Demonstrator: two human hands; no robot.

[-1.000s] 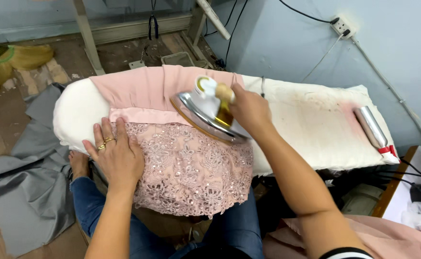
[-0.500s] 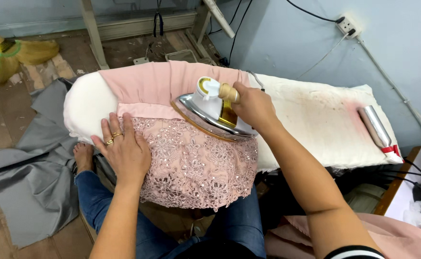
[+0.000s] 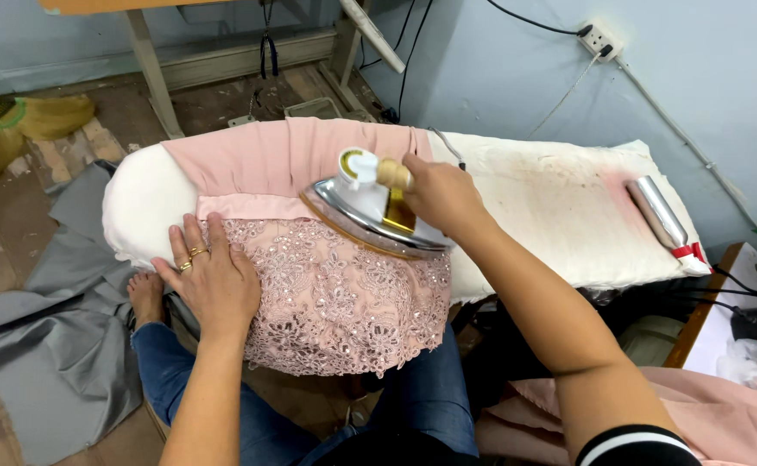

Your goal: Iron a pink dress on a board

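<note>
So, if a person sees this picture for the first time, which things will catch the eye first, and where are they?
First comes the shiny metal iron with a wooden handle at the centre, gripped by the right hand over the pink fabric with beaded lace. The left hand, wearing gold rings, lies flat on the lace at the near edge of the white padded ironing board. At the board's far right end lies a silver metal spray bottle.

Right hand (image 3: pixel 441 194) gripping iron (image 3: pixel 370 211) on pink lace garment (image 3: pixel 344 298), left hand (image 3: pixel 214 276) flat on lace, white padded ironing board (image 3: pixel 551 216)
</note>
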